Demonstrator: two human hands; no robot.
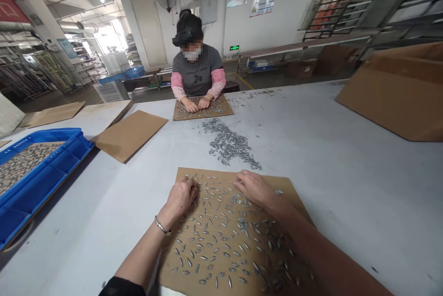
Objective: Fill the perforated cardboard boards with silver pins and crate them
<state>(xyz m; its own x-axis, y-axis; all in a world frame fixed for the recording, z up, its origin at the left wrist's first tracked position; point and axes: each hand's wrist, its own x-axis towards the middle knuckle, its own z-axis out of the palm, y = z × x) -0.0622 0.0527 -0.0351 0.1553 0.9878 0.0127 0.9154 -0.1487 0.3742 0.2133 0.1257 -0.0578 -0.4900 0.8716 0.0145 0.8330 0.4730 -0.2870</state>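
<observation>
Small silvery spindle-shaped pieces (203,257) lie spread over a brown cardboard sheet (166,266) in front of me, closer together at its right side. My left hand (180,197), a bracelet at its wrist, is over the sheet's upper left edge with its fingers curled together; whatever they hold is too small to make out. Over the sheet's upper right part is my right hand (254,186), fingers bent and pressed together at the pieces, their tips partly hidden. Beyond the sheet, a loose heap of the same pieces (230,143) lies on the pale table (349,185).
Across the table a masked person (197,68) has both hands on another cardboard sheet (226,110) with pieces. A blue tray (57,167) stands at the left, beside a bare cardboard sheet (131,134). A large cardboard box (394,95) is at the right.
</observation>
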